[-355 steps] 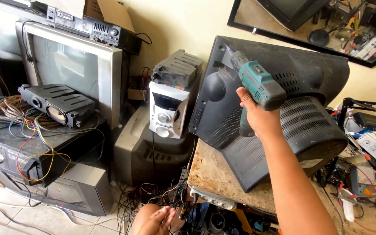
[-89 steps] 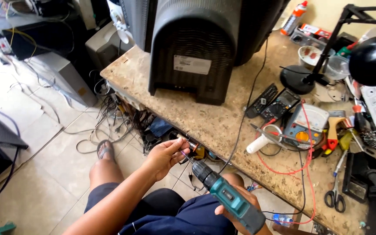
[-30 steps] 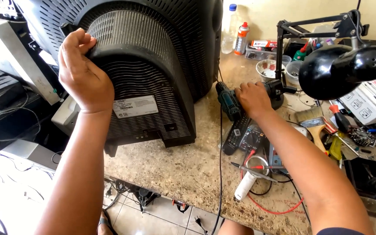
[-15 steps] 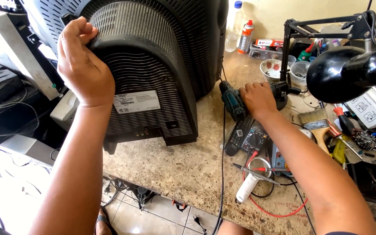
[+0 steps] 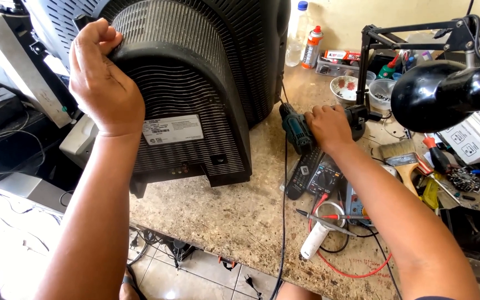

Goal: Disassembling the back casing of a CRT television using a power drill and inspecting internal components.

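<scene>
A big old television [image 5: 195, 72] stands on the stone workbench [image 5: 218, 216] with its black ribbed back cover toward me. My left hand [image 5: 104, 83] grips the upper left edge of that cover, fingers curled over the rim. My right hand [image 5: 329, 126] rests on a teal and black cordless drill [image 5: 296, 129], which lies on the bench just right of the television. The fingers wrap the drill's rear part.
A black desk lamp [image 5: 445, 94] hangs over the right side. A remote and a multimeter [image 5: 320, 179] lie by the drill, with probes, red wire, a brush, small bowls, bottles and tools. Other old electronics stand at the left. Cables lie on the tiled floor.
The view has shifted slightly closer. My left hand keeps its grip on the cover's edge, and my right hand stays on the drill lying on the bench.
</scene>
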